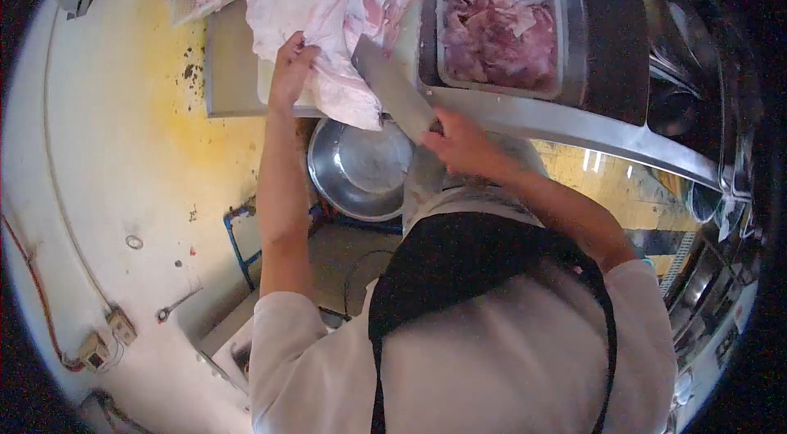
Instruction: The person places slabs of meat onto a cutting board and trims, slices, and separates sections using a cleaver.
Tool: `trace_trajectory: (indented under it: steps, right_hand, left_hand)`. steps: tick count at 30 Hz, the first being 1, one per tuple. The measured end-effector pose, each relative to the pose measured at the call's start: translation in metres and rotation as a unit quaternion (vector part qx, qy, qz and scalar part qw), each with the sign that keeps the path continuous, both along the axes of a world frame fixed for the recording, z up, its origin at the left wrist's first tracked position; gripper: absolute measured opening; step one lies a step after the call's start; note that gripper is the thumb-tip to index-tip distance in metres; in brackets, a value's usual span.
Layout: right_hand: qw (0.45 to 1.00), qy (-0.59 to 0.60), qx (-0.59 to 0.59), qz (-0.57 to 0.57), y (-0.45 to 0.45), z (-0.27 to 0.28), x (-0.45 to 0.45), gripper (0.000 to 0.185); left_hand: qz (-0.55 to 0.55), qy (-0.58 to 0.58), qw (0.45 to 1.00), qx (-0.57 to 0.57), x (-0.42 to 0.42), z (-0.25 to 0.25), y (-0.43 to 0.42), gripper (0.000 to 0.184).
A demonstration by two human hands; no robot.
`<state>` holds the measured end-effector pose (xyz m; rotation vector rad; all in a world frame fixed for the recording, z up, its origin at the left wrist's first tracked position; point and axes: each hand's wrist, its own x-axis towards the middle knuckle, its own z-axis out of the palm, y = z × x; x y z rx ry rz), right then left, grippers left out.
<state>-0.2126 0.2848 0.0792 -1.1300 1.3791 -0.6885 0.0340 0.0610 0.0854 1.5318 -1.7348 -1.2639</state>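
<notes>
A large pale slab of raw meat with skin (pixel 307 4) lies over a cutting board (pixel 407 49), its near corner hanging past the counter's front edge. My left hand (pixel 293 67) is closed on the slab's left near edge, with the fingers bent against the skin. In my right hand (pixel 463 145) is a cleaver (pixel 398 90), gripped by its handle. Its broad blade points up and left, and its tip is beside the slab's right side, close to a fold of pink flesh. Whether the blade touches the meat I cannot tell.
A white basket of meat pieces (pixel 560 57) stands right of the board; another basket (pixel 187 4) is at the upper left. Below the counter edge (pixel 541 112) sits a metal basin (pixel 361 159). A stained wall (pixel 147 163) runs along the left.
</notes>
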Motion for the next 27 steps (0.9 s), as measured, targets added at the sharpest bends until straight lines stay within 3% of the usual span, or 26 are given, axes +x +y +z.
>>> trace_trajectory:
  steps: [3, 7, 11, 13, 14, 16, 17, 20, 23, 27]
  right_hand:
    - [0.995, -0.048, -0.019, -0.087, -0.004, 0.008, 0.013, 0.041]
    - [0.975, -0.123, 0.030, -0.181, -0.055, -0.002, 0.039, 0.044]
    - [0.975, -0.002, -0.039, -0.218, -0.069, -0.015, 0.080, 0.040]
    - [0.981, -0.024, -0.023, -0.190, -0.041, -0.032, 0.098, 0.037]
    - [0.984, -0.042, 0.001, -0.174, -0.031, -0.026, 0.095, 0.036]
    - [0.976, -0.125, 0.115, -0.138, -0.016, 0.052, 0.056, 0.033]
    - [0.971, -0.125, 0.097, -0.177, -0.012, 0.050, 0.059, 0.032]
    - [0.959, -0.120, 0.046, -0.253, -0.011, 0.029, 0.064, 0.030]
    - [0.959, -0.115, 0.024, -0.259, -0.029, 0.011, 0.058, 0.029]
    - [0.954, -0.115, 0.008, -0.276, -0.047, 0.000, 0.060, 0.025]
  left_hand:
    - [-0.122, 0.025, 0.992, 0.001, 0.023, -0.010, -0.033, 0.027]
    - [-0.090, 0.065, 0.993, 0.043, 0.013, -0.019, -0.039, 0.022]
    - [-0.091, 0.094, 0.985, 0.109, 0.030, -0.046, -0.060, 0.022]
    - [-0.113, 0.109, 0.981, 0.110, 0.027, -0.040, -0.064, 0.024]
    - [-0.130, 0.043, 0.985, 0.108, 0.026, -0.035, -0.071, 0.026]
    - [-0.163, -0.092, 0.977, 0.099, 0.025, -0.029, -0.096, 0.030]
    - [-0.119, -0.100, 0.983, -0.098, 0.013, -0.033, -0.094, 0.042]
    - [-0.099, -0.141, 0.940, -0.295, -0.050, -0.014, -0.076, 0.053]
    - [-0.103, -0.217, 0.926, -0.290, -0.057, -0.004, -0.077, 0.063]
    - [-0.113, -0.159, 0.955, -0.225, -0.050, 0.001, -0.089, 0.065]
